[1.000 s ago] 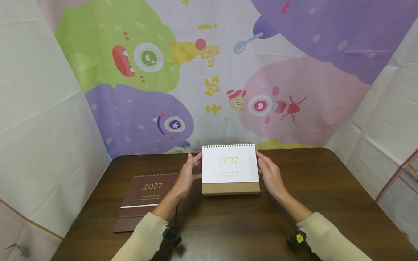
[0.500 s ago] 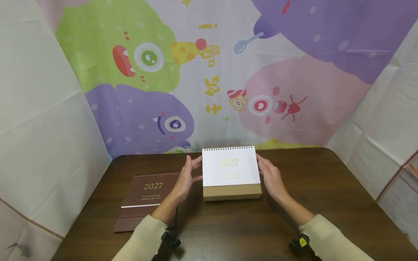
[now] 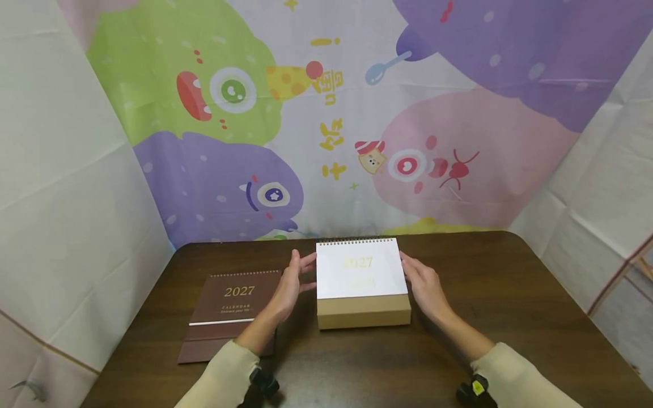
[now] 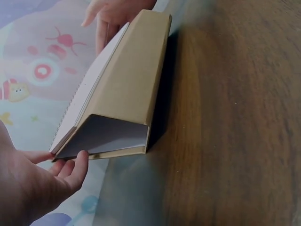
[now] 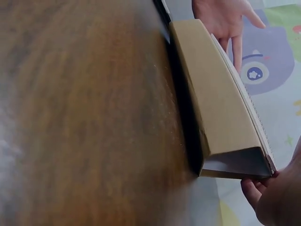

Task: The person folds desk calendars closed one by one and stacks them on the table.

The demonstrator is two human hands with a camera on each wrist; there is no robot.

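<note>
A white desk calendar (image 3: 361, 266) with gold "2027" lettering and a tan stand stands propped on the dark wooden table, facing me. My left hand (image 3: 288, 283) holds its left edge, and the left wrist view shows the fingertips by the spiral-bound corner and back panel (image 4: 120, 152). At the opposite edge my right hand (image 3: 424, 283) holds it, fingertips around the upper corner in the right wrist view. The stand's open triangular end (image 5: 235, 163) shows there. A brown desk calendar (image 3: 224, 297), also marked 2027, lies to the left, partly hidden by my left forearm.
The wooden table (image 3: 357, 374) has a rounded far edge against a cloth backdrop (image 3: 352, 102) with cartoon figures. White cloth panels (image 3: 66, 158) close in both sides. A dark camera mount (image 3: 264, 382) sits on my left wrist.
Both hands have brought the white calendar a little toward me, its front now leaning further back and more of the tan base showing. The brown calendar has stayed put.
</note>
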